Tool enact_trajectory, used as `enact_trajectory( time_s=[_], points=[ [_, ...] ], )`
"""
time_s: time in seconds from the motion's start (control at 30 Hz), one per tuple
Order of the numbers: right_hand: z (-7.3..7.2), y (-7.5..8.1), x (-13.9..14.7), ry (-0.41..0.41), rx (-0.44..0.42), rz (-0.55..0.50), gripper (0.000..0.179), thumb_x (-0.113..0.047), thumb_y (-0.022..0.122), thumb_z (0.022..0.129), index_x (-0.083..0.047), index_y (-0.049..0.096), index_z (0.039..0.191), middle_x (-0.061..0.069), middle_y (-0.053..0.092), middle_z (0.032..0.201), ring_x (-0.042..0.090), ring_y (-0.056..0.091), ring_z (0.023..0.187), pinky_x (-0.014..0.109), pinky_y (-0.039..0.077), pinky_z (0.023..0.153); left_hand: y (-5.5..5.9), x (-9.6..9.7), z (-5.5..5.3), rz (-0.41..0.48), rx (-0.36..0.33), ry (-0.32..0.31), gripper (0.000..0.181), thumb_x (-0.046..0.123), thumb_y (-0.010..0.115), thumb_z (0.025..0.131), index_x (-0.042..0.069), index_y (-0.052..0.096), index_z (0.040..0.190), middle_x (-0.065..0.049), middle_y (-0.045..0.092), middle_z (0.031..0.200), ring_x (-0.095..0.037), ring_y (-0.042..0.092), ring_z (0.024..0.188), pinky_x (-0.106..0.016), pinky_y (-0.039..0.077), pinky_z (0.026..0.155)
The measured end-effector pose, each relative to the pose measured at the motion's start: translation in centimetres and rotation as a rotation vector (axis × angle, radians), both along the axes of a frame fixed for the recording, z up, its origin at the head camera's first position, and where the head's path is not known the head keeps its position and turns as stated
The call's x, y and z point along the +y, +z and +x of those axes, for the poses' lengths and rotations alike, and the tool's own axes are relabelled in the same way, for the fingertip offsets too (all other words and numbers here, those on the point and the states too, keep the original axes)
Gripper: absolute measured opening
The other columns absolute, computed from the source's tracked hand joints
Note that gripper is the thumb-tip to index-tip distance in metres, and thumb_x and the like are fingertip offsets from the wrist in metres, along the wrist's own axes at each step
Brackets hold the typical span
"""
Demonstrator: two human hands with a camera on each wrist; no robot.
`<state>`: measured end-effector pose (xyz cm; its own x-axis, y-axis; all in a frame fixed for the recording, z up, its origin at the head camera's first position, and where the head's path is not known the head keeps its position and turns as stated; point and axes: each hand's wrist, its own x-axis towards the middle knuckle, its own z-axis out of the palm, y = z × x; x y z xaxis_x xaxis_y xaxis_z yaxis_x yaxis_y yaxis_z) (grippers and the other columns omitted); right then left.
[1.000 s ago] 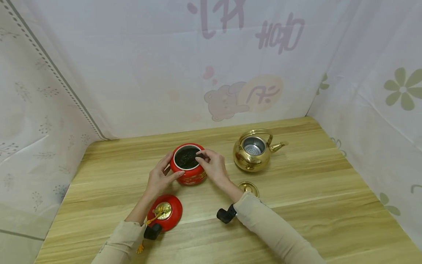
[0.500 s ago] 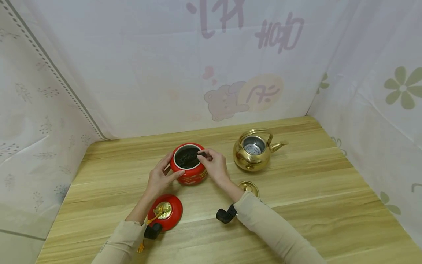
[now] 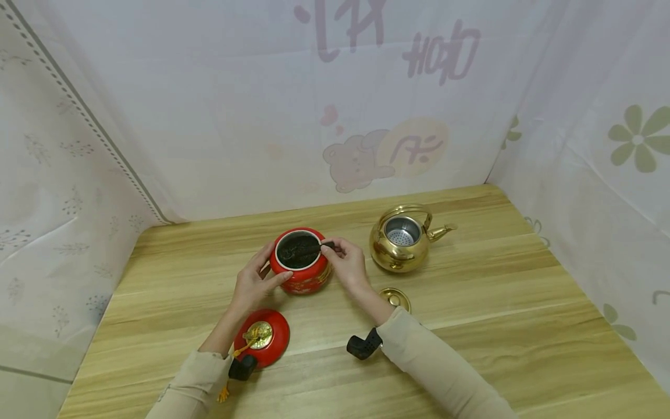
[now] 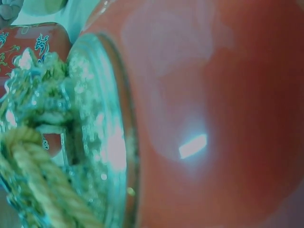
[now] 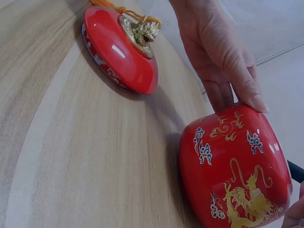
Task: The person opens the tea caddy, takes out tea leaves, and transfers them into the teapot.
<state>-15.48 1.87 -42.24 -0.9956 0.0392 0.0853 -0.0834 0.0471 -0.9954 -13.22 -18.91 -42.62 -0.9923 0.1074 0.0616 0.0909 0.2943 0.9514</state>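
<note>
Dark utensil (image 3: 314, 248), its far end indistinct within red jar (image 3: 305, 284); right hand (image 3: 349, 266) pinches it, left hand (image 3: 255, 285) grips the jar's side.

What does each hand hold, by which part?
The left hand holds the red dragon jar around its left side; the right hand pinches a dark utensil by its outer end.
</note>
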Motion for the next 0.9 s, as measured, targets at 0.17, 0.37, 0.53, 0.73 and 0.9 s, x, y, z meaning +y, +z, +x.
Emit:
enact_trajectory(
  time_s=[0.17, 0.37, 0.53, 0.73, 0.9],
  points=[
    [0.2, 0.1, 0.5, -0.005, -0.017, -0.062, 0.02, -0.008, 0.064, 0.089, 0.004, 0.067, 0.105, 0.017, 0.065, 0.095, 0.006, 0.056, 0.077, 0.012, 0.047, 0.066, 0.0, 0.1, 0.0, 0.006, 0.005, 0.0, 0.079, 0.009, 0.073, 0.081, 0.004, 0.03, 0.147, -0.015, 0.024, 0.153, -0.028, 0.026, 0.14, -0.033, 0.037, 0.105],
    [1.5, 2.5, 1.3, -0.01, -0.036, -0.114, 0.022, -0.002, 0.061, 0.089, 0.012, 0.063, 0.106, 0.014, 0.062, 0.089, 0.013, 0.052, 0.072, 0.014, 0.043, 0.056, -0.1, 0.0, 0.0, -0.015, 0.011, 0.003, 0.079, 0.008, 0.073, 0.081, 0.002, 0.03, 0.146, -0.018, 0.024, 0.153, -0.031, 0.027, 0.14, -0.032, 0.036, 0.104],
    [2.1, 3.4, 1.7, -0.029, -0.039, -0.155, 0.022, 0.001, 0.06, 0.089, 0.015, 0.06, 0.106, 0.012, 0.062, 0.085, 0.008, 0.048, 0.065, 0.013, 0.04, 0.053, -0.1, -0.1, -0.1, -0.018, -0.007, 0.007, 0.08, 0.011, 0.074, 0.081, 0.003, 0.029, 0.147, -0.016, 0.023, 0.154, -0.03, 0.028, 0.139, -0.031, 0.037, 0.104],
    [1.2, 1.5, 2.3, -0.051, -0.003, -0.19, 0.022, -0.001, 0.062, 0.089, 0.013, 0.062, 0.105, -0.002, 0.058, 0.077, 0.004, 0.046, 0.06, 0.013, 0.039, 0.05, -0.2, -0.1, -0.1, -0.016, -0.005, 0.001, 0.081, 0.012, 0.074, 0.081, 0.003, 0.028, 0.147, -0.015, 0.024, 0.154, -0.031, 0.031, 0.138, -0.031, 0.037, 0.103],
    [0.8, 0.9, 2.6, -0.071, 0.03, -0.222, 0.023, -0.002, 0.063, 0.089, 0.013, 0.062, 0.105, -0.004, 0.06, 0.076, 0.004, 0.046, 0.058, 0.014, 0.037, 0.05, -0.2, -0.1, -0.1, -0.057, 0.021, 0.001, 0.081, 0.013, 0.074, 0.081, 0.0, 0.028, 0.146, -0.017, 0.026, 0.153, -0.03, 0.029, 0.139, -0.033, 0.036, 0.106]
  ],
)
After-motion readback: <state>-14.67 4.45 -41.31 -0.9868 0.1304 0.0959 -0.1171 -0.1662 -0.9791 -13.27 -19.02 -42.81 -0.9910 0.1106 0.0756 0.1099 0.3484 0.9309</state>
